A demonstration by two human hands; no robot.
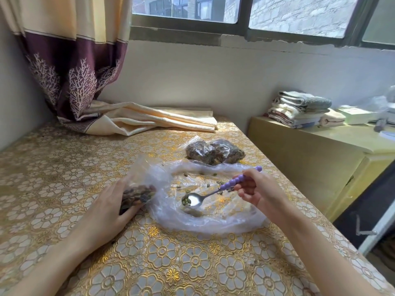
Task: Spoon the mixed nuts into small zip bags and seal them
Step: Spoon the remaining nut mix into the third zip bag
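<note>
Seen from the head camera, the right hand (254,190) pinches the beaded purple handle of a metal spoon (210,194) between thumb and curled fingers, its bowl carrying a few greenish nuts and hovering just over a large, crumpled clear plastic sheet (213,223) spread on the table. The left hand (111,202) lies with fairly straight fingers on a small zip bag (137,194), already partly filled with dark mixed nuts, pressing it to the tablecloth (64,167); whether the thumb pinches its mouth cannot be told. Loose nuts (192,212) lie scattered on the sheet, and two filled bags (213,154) sit together beyond it. The bag film looks thin, limp and slippery, so it should be taken at the stiffer zip rim and held open there; the nuts are light, hard and prone to roll off a tilted spoon. The cloth is glossy, embossed with gold flowers. A draped curtain (70,67) and folded towels (299,112) lie farther off.
</note>
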